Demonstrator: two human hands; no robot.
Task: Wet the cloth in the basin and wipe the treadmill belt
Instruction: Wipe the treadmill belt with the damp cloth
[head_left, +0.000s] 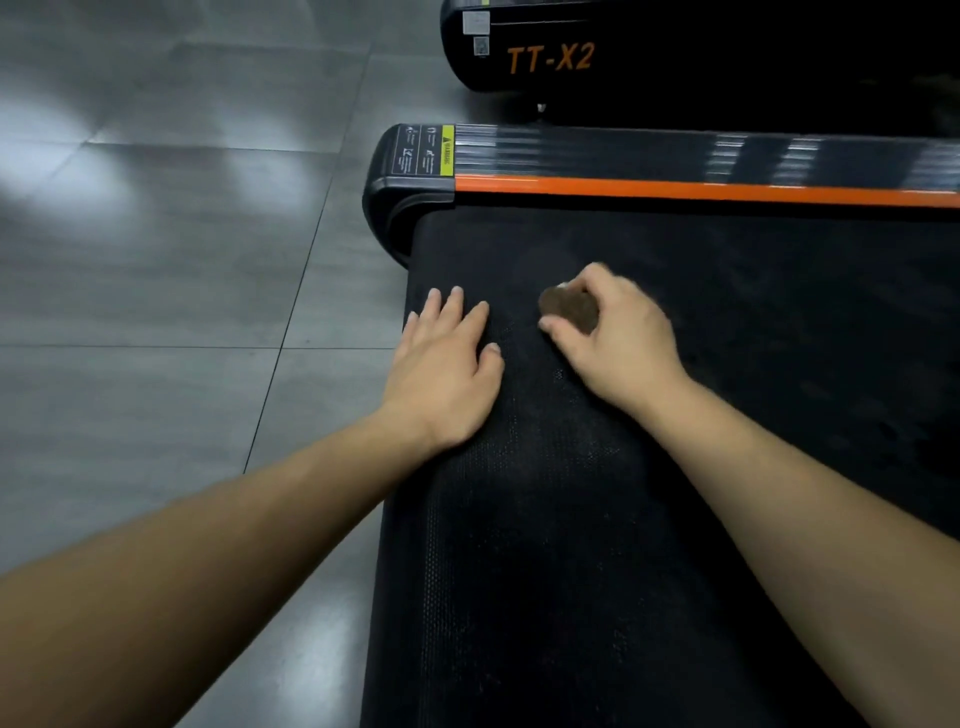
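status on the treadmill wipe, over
Right hand grips cloth, pressed on belt. Left hand flat on belt, fingers spread. No basin in view. Nothing blocking the belt.

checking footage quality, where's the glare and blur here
Head view: white glare patches on the glossy floor tiles; the side rail is streaked by motion blur; the right grip, holding the brown cloth, is slightly blurred; the left grip, flat on the dim belt, is sharp.

L grip (441, 374) flat, fingers straight; R grip (618, 338) curled; arms extended.
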